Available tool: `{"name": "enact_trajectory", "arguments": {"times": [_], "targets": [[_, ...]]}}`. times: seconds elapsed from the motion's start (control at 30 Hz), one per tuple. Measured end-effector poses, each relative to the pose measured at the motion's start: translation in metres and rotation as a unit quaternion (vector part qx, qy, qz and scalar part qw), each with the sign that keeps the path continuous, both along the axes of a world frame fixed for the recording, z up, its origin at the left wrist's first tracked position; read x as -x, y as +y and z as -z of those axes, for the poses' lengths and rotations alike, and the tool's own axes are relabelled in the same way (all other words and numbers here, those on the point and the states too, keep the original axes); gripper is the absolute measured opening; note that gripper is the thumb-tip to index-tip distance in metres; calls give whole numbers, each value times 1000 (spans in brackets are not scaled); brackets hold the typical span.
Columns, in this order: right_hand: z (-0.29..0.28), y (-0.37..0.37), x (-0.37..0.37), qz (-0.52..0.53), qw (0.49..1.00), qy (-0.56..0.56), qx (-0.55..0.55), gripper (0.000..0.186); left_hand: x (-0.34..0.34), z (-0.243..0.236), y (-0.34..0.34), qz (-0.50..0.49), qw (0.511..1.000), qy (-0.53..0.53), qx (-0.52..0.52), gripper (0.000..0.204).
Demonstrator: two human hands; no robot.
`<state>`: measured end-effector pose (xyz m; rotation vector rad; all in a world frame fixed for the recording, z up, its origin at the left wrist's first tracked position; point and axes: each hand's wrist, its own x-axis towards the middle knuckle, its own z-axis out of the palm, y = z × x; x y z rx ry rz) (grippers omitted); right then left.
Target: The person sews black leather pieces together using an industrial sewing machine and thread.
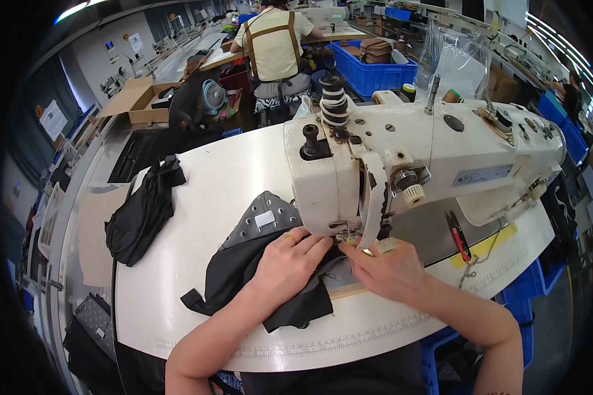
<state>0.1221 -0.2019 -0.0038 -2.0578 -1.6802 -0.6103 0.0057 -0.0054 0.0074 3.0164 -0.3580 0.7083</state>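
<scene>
Left grip (287, 263) and right grip (394, 271) rest at black cloth (234, 276), closure unclear; far blue bin (369, 80) holds brown pieces (376, 51), possibly fabric.

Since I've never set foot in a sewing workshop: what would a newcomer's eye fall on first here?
Most likely the bulky white sewing machine, stretching from the centre to the right of the view. Then the two bare hands below its needle end: the left hand on black fabric, the right hand close beside it. Red-handled thread snips lie to the right.
</scene>
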Motion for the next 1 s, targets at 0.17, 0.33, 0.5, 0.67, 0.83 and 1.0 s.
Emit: {"name": "enact_trajectory", "arguments": {"times": [0.17,0.33,0.5,0.67,0.83,1.0], "targets": [[0,-5,-1,-32,999,40,9,35,-4,0,9,19,999,0,48,25],[-1,-4,0,-51,996,70,11,34,-11,-3,14,32,998,-1,61,21],[1,4,1,-31,998,60,18,35,-8,-1,21,34,998,-12,47,26],[-5,-2,4,-5,998,63,22,29,-12,6,18,60,996,-49,54,29],[-2,-2,5,-56,990,132,-8,25,1,16,13,-12,996,-85,-3,27],[1,-16,10,-58,941,321,88,40,26,5,11,-183,969,0,167,41]]}}
